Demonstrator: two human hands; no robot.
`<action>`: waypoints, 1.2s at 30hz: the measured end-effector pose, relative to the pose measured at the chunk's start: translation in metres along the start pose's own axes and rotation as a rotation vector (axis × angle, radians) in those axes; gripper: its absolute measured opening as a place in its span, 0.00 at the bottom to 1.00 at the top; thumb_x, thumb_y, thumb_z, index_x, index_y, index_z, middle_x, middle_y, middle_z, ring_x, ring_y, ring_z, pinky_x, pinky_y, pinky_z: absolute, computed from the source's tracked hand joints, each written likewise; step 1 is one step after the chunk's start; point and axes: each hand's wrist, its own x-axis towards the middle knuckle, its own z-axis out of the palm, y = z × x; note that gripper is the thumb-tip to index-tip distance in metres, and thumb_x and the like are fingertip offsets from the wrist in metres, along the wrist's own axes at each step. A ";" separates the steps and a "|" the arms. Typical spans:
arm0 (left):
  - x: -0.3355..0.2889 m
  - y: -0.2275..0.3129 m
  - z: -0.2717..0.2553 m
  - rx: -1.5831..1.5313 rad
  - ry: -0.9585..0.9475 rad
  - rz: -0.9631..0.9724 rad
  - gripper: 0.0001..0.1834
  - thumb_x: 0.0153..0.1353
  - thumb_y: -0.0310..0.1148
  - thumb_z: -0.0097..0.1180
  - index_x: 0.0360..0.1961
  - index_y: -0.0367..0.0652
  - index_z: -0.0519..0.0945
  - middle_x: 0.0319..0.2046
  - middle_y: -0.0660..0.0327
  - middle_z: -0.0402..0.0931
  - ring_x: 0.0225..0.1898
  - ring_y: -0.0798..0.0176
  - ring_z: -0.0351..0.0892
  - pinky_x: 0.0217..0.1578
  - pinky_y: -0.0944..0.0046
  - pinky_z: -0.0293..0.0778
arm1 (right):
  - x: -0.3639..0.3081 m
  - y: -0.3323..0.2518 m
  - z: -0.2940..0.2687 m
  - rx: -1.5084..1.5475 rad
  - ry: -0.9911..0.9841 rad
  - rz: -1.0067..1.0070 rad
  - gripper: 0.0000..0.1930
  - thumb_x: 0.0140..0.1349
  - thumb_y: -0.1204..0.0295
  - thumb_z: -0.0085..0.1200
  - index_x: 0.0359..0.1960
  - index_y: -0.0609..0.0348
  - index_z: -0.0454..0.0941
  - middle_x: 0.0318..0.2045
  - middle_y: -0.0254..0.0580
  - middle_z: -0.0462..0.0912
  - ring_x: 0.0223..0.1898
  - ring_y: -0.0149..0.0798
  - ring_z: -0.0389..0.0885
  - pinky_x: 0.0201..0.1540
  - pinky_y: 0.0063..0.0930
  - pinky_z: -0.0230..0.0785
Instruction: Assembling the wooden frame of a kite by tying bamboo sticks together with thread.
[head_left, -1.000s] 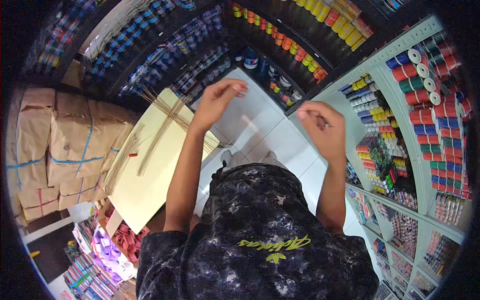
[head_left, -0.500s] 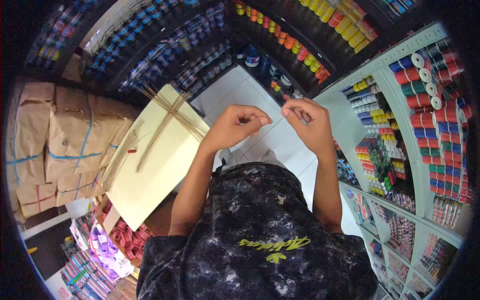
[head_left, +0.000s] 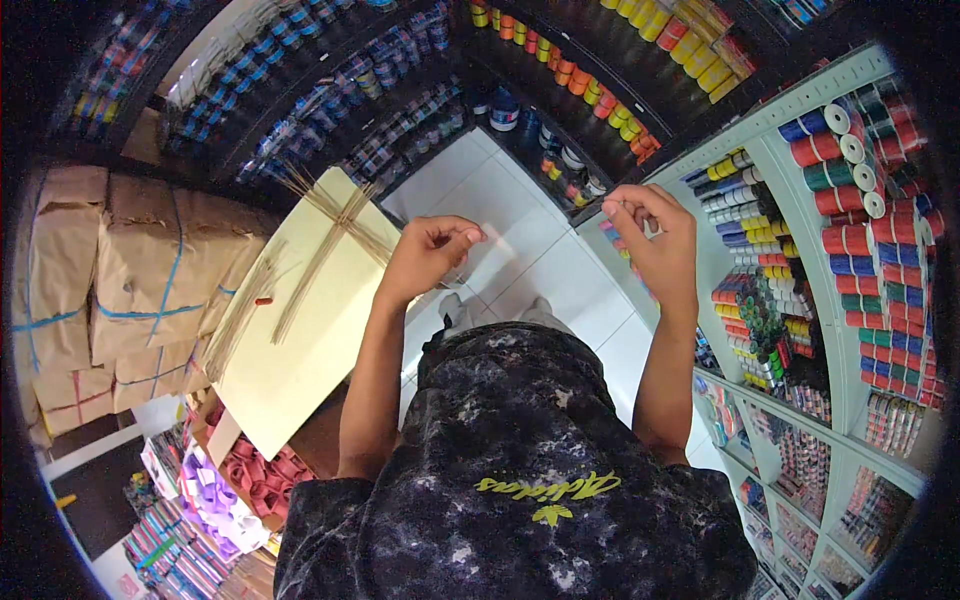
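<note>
Both hands are raised in front of my body, well apart. My left hand [head_left: 430, 258] is closed, thumb and forefinger pinched together. My right hand [head_left: 660, 240] makes a similar pinch, farther right near the shelves. Whatever lies between the fingertips is too fine to make out. Left of my left hand is a pale yellow board [head_left: 330, 375]. Across it lie bundles of thin brown strands [head_left: 318, 262], some of them crossing near its far corner. A small red-brown piece [head_left: 263, 301] rests on the board beside the strands.
Paper-wrapped parcels [head_left: 140, 260] tied with blue cord are stacked at the left. Below the board sits a box of red coiled ribbon [head_left: 262, 475]. A light green shelf rack [head_left: 780, 200] of coloured spools stands close at right. Dark shelves [head_left: 540, 85] line the far side above white floor tiles [head_left: 510, 215].
My hands have moved apart: the left one went a little left and the right one went right and slightly up. Both keep their pinch. The board and strands look unchanged.
</note>
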 end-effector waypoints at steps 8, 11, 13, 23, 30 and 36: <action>0.005 -0.003 0.000 0.003 0.035 -0.055 0.11 0.67 0.34 0.61 0.43 0.38 0.86 0.33 0.62 0.85 0.34 0.70 0.80 0.36 0.67 0.73 | 0.004 -0.007 0.002 0.003 -0.025 -0.034 0.04 0.61 0.76 0.62 0.36 0.62 0.83 0.27 0.35 0.78 0.25 0.27 0.74 0.28 0.22 0.67; 0.006 0.003 0.005 0.327 0.108 0.101 0.15 0.66 0.41 0.62 0.48 0.43 0.86 0.44 0.58 0.85 0.44 0.63 0.81 0.45 0.60 0.73 | 0.006 -0.008 0.008 0.069 -0.054 -0.073 0.04 0.62 0.76 0.62 0.37 0.63 0.82 0.27 0.36 0.78 0.26 0.27 0.75 0.29 0.22 0.68; 0.009 0.003 0.006 0.242 0.089 0.070 0.19 0.64 0.45 0.63 0.52 0.48 0.85 0.50 0.58 0.83 0.49 0.60 0.79 0.50 0.56 0.72 | 0.006 -0.012 0.013 0.063 -0.068 -0.101 0.04 0.62 0.76 0.62 0.37 0.63 0.83 0.27 0.36 0.78 0.27 0.27 0.75 0.30 0.22 0.69; 0.013 0.028 0.019 0.136 0.033 0.151 0.15 0.65 0.36 0.63 0.51 0.44 0.85 0.42 0.60 0.85 0.46 0.65 0.79 0.53 0.61 0.71 | 0.007 -0.015 0.027 0.086 -0.136 -0.116 0.05 0.62 0.75 0.63 0.37 0.62 0.82 0.28 0.36 0.78 0.27 0.28 0.75 0.29 0.22 0.69; 0.015 0.036 0.020 0.098 0.005 0.169 0.14 0.65 0.34 0.62 0.50 0.42 0.85 0.41 0.61 0.85 0.46 0.67 0.79 0.56 0.61 0.71 | 0.010 -0.020 0.027 0.022 -0.159 -0.071 0.05 0.61 0.75 0.63 0.36 0.61 0.82 0.28 0.36 0.79 0.27 0.29 0.76 0.29 0.23 0.69; 0.017 0.049 0.023 0.032 0.000 0.204 0.14 0.64 0.33 0.63 0.50 0.41 0.84 0.43 0.60 0.85 0.47 0.66 0.80 0.57 0.62 0.71 | 0.011 -0.021 0.031 0.056 -0.170 -0.081 0.05 0.60 0.75 0.63 0.36 0.61 0.82 0.28 0.36 0.79 0.26 0.29 0.77 0.29 0.24 0.69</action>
